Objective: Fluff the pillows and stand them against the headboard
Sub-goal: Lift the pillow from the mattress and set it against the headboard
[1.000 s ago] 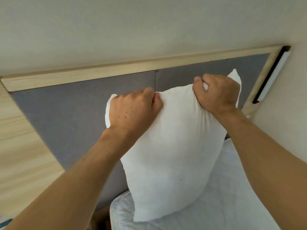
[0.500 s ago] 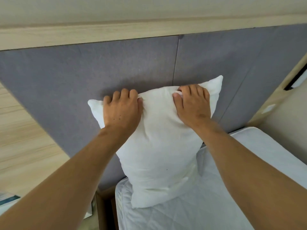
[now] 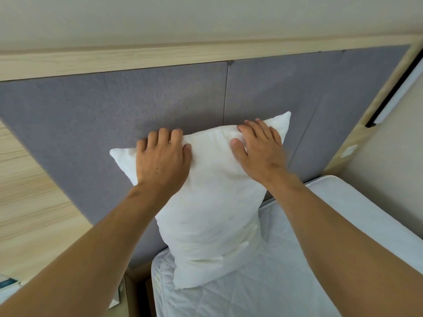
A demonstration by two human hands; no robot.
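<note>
A white pillow [image 3: 212, 216] stands on end on the mattress [image 3: 286, 282], its back leaning on the grey padded headboard [image 3: 137, 104]. My left hand [image 3: 161, 160] lies on the pillow's upper left part, fingers curled over its top edge and thumb on the front. My right hand [image 3: 259, 147] grips the upper right part the same way. The pillow's top right corner [image 3: 282, 121] pokes up beyond my right hand. Only one pillow is in view.
A pale wooden frame [image 3: 160, 58] borders the headboard along the top and right. A wood-grain panel [image 3: 29, 195] is on the left, a beige wall [image 3: 389, 165] on the right. A narrow gap [image 3: 137, 294] runs beside the mattress, with some items at the bottom left.
The pillow came down from mid-air and now rests on the mattress against the headboard. My hands went from fists pinching its top to flatter holds over the top edge.
</note>
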